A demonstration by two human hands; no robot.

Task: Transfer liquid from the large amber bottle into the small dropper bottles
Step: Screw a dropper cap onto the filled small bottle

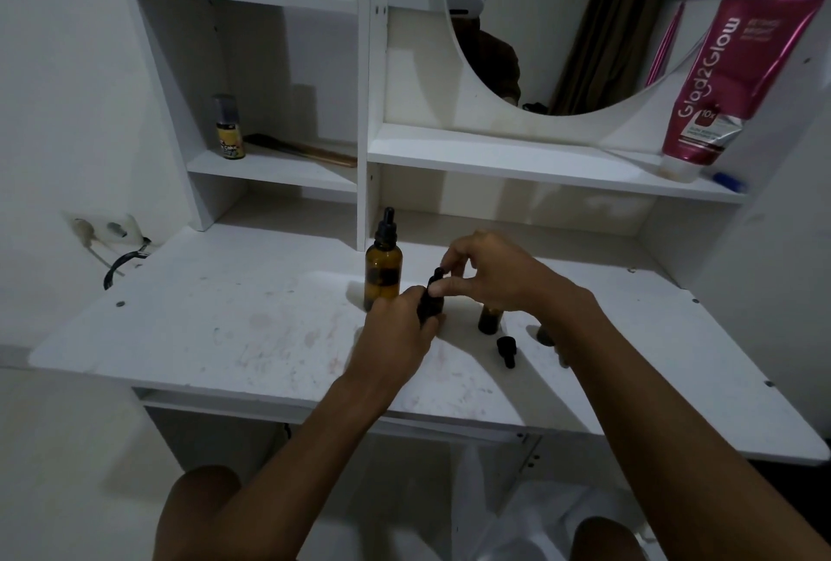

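Observation:
The large amber bottle stands upright on the white desk with its black dropper cap on. Just right of it, my left hand grips a small dark dropper bottle. My right hand pinches that bottle's black dropper cap at the top. A second small dark bottle stands uncapped under my right wrist. Its loose black dropper cap lies on the desk in front of it. Another small object sits partly hidden behind my right forearm.
A shelf unit rises behind the desk, with a small yellow-labelled bottle and a brush on the left shelf. A pink tube leans beside the round mirror. A wall socket and cable sit at the desk's left edge.

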